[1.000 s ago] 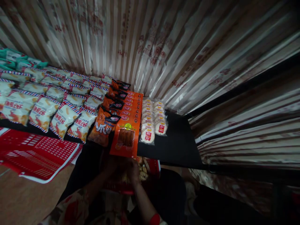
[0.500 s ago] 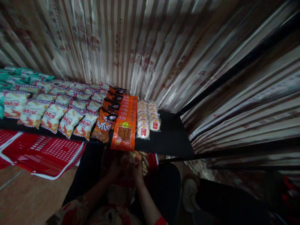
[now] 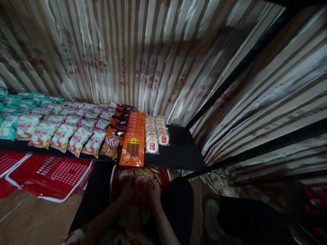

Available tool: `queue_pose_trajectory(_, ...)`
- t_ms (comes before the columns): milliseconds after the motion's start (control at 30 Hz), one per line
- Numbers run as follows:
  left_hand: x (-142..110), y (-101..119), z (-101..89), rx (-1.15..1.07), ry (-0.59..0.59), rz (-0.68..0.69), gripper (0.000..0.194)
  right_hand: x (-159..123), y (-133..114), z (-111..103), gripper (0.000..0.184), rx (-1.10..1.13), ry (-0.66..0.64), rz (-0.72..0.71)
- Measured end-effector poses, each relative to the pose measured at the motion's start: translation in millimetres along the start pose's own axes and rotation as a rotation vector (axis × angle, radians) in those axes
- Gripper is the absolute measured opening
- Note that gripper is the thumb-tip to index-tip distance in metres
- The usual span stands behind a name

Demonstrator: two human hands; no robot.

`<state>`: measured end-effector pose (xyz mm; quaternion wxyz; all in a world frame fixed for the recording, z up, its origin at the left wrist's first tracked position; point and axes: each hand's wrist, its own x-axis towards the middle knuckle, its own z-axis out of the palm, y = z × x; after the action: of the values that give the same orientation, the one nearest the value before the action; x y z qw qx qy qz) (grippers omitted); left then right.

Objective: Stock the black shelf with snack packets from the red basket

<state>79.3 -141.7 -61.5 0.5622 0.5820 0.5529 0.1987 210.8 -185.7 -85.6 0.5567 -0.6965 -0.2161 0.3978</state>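
Observation:
Low between my knees, my left hand (image 3: 127, 191) and my right hand (image 3: 154, 194) grip a wrapped round cake (image 3: 140, 185) with a red label from either side. It is held over a red basket (image 3: 111, 185) with several other wrapped snacks in it. The fingers are dim and partly hidden. Just above on the black shelf (image 3: 180, 149), two rows of similar wrapped round cakes (image 3: 152, 147) stand beside orange packets of sticks (image 3: 131, 151).
Left along the shelf are orange-black snack bags (image 3: 111, 141), white snack bags (image 3: 63, 136) and teal bags (image 3: 9, 127). Another red basket (image 3: 55, 175) with a white rim is on the tiled floor. Striped curtain (image 3: 114, 58) and black poles (image 3: 230, 78) enclose the back and right.
The view has shifted, so the shelf sits slightly lower and its left end shows more. My hands have drawn to either side of a wrapped round cake, which now shows its red label.

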Motion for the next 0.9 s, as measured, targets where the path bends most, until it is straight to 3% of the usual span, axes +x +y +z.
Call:
queue_pose_trajectory(133, -4, 10, 0.2, 0.011, -0.011, 0.008, 0.023, -6, -14, -3, 0.04, 0.113, 0.024, 0.092)
queue_pose_trajectory(433, -22, 48, 3.9, -0.036, -0.001, 0.039, 0.007, -12, -44, -19, 0.042, 0.148, -0.029, 0.014)
queue_pose_trajectory(767, -10, 57, 19.0, -0.243, 0.006, 0.14, 0.014, -7, -63, -26, 0.046, 0.1, 0.011, -0.126)
queue_pose_trajectory(900, -5, 64, 22.9, -0.199, 0.066, 0.149, 0.018, -5, -69, -28, 0.05, 0.054, -0.01, -0.137)
